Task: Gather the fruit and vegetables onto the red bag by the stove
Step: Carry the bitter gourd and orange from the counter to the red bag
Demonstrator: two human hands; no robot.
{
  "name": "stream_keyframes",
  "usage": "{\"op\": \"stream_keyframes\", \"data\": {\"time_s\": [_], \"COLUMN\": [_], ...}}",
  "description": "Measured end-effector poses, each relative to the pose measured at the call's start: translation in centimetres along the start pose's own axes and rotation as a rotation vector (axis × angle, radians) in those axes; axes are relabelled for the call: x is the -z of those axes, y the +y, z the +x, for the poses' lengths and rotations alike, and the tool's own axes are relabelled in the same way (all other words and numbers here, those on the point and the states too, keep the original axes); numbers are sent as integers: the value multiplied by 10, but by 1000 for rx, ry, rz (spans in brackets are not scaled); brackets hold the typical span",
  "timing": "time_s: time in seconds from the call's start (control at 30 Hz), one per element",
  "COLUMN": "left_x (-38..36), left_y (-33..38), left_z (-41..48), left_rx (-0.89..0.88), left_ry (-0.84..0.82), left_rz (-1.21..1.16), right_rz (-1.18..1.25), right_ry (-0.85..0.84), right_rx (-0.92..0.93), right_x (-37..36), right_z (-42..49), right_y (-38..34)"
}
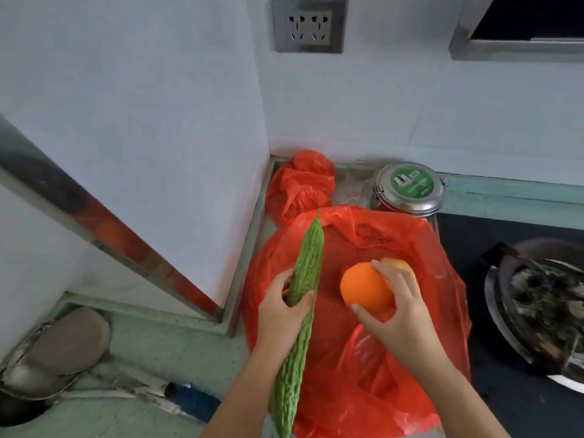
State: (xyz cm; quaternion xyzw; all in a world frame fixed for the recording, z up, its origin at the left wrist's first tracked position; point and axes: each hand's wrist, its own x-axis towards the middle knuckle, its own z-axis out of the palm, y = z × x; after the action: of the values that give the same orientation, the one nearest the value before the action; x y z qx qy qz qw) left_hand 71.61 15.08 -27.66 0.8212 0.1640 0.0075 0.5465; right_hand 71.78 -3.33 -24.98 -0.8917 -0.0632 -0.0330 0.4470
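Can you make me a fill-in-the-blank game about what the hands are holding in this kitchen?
1. The left hand grips a long, bumpy gourd whose colour is ____.
2. The right hand holds a round fruit called an ____.
3. The plastic bag spread under both hands is coloured ____.
Missing words: green, orange, red.
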Motion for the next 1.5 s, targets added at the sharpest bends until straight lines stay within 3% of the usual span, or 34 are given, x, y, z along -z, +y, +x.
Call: {"op": "stream_keyframes", "data": {"time_s": [0.27, 0.8, 1.5], "left_x": [-17, -31, -18], "left_y": [-8, -23, -28], "left_z": [27, 42, 25], "left_rx": [41, 86, -125], "left_ry": [-40, -14, -18], "left_rz": [49, 59, 218], "right_rz": [0, 32, -59], "right_ry": [62, -60, -160], "right_rx": [-51, -61, -46], "right_x": [11, 3, -41], "right_z": [-9, -13, 0], "right_y": [15, 21, 38]}}
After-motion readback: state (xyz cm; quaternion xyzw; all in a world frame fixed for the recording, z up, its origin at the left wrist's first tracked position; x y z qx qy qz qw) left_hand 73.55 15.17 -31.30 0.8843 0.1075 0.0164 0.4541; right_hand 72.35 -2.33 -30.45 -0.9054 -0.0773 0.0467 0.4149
